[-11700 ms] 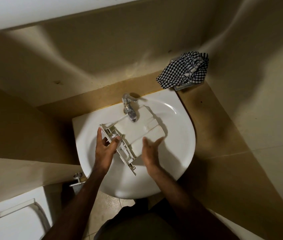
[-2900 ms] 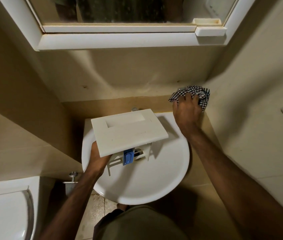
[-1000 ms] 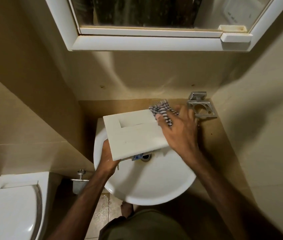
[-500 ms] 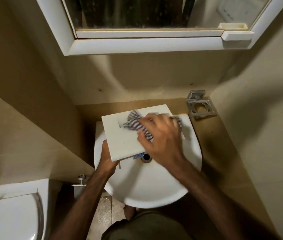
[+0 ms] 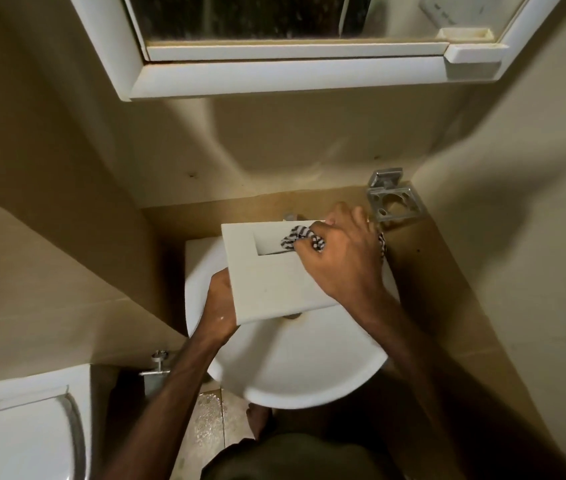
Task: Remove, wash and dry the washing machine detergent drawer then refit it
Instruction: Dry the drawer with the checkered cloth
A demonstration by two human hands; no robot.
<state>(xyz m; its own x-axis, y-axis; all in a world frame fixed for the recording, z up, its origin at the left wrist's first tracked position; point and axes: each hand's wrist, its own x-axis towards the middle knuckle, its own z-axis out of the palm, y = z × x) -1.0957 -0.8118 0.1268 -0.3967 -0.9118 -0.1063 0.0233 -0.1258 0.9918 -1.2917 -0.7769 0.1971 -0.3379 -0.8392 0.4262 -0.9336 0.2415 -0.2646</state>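
Note:
The white detergent drawer (image 5: 267, 282) is held over the white sink (image 5: 295, 368), its flat front panel facing up at me. My left hand (image 5: 219, 303) grips the panel's lower left edge from beneath. My right hand (image 5: 340, 258) presses a black-and-white checked cloth (image 5: 300, 237) against the right end of the recessed handle slot in the panel. The drawer's compartments are hidden under the panel.
A metal holder (image 5: 394, 202) is fixed to the wall at the sink's back right. The tap (image 5: 290, 216) peeks out behind the drawer. A mirror cabinet (image 5: 295, 74) hangs overhead. A toilet (image 5: 22, 434) stands at lower left, with a wall valve (image 5: 158, 363) beside it.
My right hand took the checked cloth from the metal holder and brought it onto the drawer's front panel. In the last half second it slid from the panel's middle to the slot's right end.

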